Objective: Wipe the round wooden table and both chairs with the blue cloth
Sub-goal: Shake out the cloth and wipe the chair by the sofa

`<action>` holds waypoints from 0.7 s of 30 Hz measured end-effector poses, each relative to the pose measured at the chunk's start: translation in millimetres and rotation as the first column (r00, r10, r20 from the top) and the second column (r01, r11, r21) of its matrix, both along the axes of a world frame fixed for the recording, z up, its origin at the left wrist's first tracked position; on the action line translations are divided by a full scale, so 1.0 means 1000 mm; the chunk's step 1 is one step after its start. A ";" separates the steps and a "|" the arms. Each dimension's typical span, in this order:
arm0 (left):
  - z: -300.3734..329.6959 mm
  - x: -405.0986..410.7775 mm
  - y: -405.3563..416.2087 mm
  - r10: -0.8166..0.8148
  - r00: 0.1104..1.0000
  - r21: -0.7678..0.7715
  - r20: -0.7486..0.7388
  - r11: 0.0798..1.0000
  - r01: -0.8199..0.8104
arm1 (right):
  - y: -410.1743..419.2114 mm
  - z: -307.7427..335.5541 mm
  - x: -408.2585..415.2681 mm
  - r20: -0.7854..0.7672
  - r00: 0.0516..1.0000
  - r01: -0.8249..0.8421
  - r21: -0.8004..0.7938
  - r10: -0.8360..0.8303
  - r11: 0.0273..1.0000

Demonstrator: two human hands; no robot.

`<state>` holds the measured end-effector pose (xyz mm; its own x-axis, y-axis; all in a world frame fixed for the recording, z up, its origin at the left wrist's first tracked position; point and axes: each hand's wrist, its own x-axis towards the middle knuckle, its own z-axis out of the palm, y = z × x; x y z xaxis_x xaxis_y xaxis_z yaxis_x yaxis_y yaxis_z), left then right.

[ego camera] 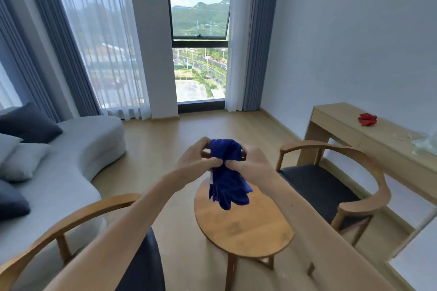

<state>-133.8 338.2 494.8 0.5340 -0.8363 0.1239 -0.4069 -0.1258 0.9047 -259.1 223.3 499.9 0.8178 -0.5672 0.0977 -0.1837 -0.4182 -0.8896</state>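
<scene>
Blue cloth (226, 177) bunched at frame centre, held in the air above the far edge of the round table (243, 222), not touching it. Left hand (197, 159) and right hand (254, 163) both pinch its upper part, fingers curled into the fabric, thumbs meeting near the middle; the loose lower part hangs below the grip. One chair (331, 186) stands right of the table, the other (78, 229) at lower left. Sofa (78, 149) at left edge; desk (369, 134) at right.
</scene>
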 end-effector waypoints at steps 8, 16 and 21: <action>0.004 -0.001 -0.065 -0.093 0.987 0.052 0.129 0.995 0.087 | -0.097 -0.002 -0.047 -0.063 0.996 -0.074 -0.094 0.068 0.993; 0.005 0.002 -0.149 -0.242 0.970 -0.030 -0.019 0.970 0.241 | -0.183 -0.029 -0.043 -0.226 0.949 -0.254 -0.137 0.219 0.958; 0.010 0.032 -0.187 -0.218 0.975 0.034 0.045 0.976 0.216 | -0.246 -0.025 -0.041 -0.009 0.993 -0.116 -0.085 0.116 0.990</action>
